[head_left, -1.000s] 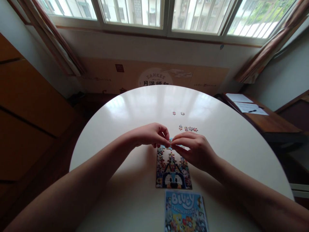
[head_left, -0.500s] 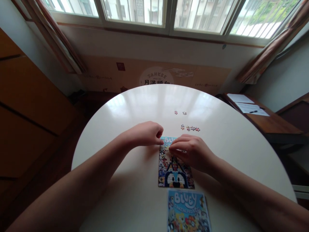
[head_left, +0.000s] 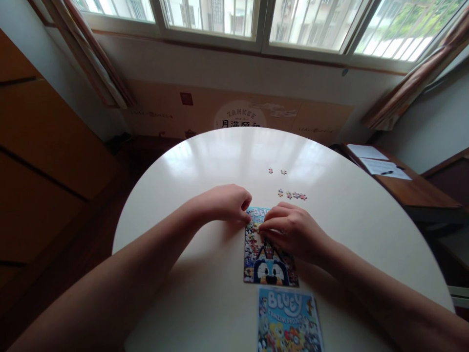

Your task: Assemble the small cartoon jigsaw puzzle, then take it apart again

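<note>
A partly assembled jigsaw puzzle (head_left: 271, 269) lies on the round white table, with a blue dog's face at its near end and pale gaps in its middle. My left hand (head_left: 234, 203) is at its upper left edge, fingers curled and thumb pressed on the border. Over the puzzle's upper middle, my right hand (head_left: 287, 225) has thumb and fingers pinched together at a small puzzle piece, mostly hidden by the fingertips. That hand also covers the puzzle's right side. Just below lies a blue Bluey picture sheet (head_left: 289, 318) with the title in white letters.
Several loose pieces (head_left: 293, 195) lie in a row beyond my right hand, with two more pieces (head_left: 270, 170) farther back. The white table (head_left: 176, 186) has a rounded far edge facing the window wall. On the right, a brown side table (head_left: 414, 188) carries papers and a pen.
The whole view has shifted slightly, so things appear a little farther right. Both hands keep nearly the same places on the puzzle, and the loose pieces lie as before.
</note>
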Available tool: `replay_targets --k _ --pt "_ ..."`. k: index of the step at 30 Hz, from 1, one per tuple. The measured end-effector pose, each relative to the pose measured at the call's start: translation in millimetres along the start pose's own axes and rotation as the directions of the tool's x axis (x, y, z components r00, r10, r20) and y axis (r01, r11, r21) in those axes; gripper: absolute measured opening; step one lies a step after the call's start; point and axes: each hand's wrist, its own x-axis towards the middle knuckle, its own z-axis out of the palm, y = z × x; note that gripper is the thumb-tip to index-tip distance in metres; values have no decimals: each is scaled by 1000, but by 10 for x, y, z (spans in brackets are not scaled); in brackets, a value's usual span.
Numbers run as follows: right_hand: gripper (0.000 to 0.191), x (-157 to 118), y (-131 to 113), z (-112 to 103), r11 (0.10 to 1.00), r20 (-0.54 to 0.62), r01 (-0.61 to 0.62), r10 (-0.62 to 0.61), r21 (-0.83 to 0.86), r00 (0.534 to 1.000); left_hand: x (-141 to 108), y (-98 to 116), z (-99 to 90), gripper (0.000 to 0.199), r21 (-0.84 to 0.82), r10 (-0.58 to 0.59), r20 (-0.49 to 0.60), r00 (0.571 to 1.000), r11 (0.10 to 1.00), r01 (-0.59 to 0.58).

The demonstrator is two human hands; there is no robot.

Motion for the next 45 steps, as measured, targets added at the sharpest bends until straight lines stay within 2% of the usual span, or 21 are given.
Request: replay_targets --k 6,10,12,15,22,32,39,45 --pt "20 -52 95 -85 998 -145 -68 68 6 987 -9 10 -23 23 3 32 8 999 999 -32" --pt "19 -86 176 -180 994 -149 -105 105 6 983 -10 34 -27 27 3 99 -8 995 995 -99" --pt "18 -99 207 -235 997 -109 -77 77 6 991 2 47 -17 27 6 139 -17 990 990 -138" --pt "17 -111 241 -317 999 13 20 -20 34 1000 43 50 8 27 15 210 -32 977 978 -210" --pt "16 -108 264 -376 986 175 144 -158 89 972 128 -25 68 32 72 315 -146 938 949 -308" --pt "17 -128 279 -389 986 232 145 -162 87 959 177 -191 119 70 81 281 -162 946 959 -271" --pt "18 -132 269 -413 987 253 141 -158 82 954 141 -182 113 96 92 157 -83 984 985 -149" --pt "18 -99 222 -413 987 264 135 -153 85 952 113 -148 110 100 128 128 -50 991 984 -120"
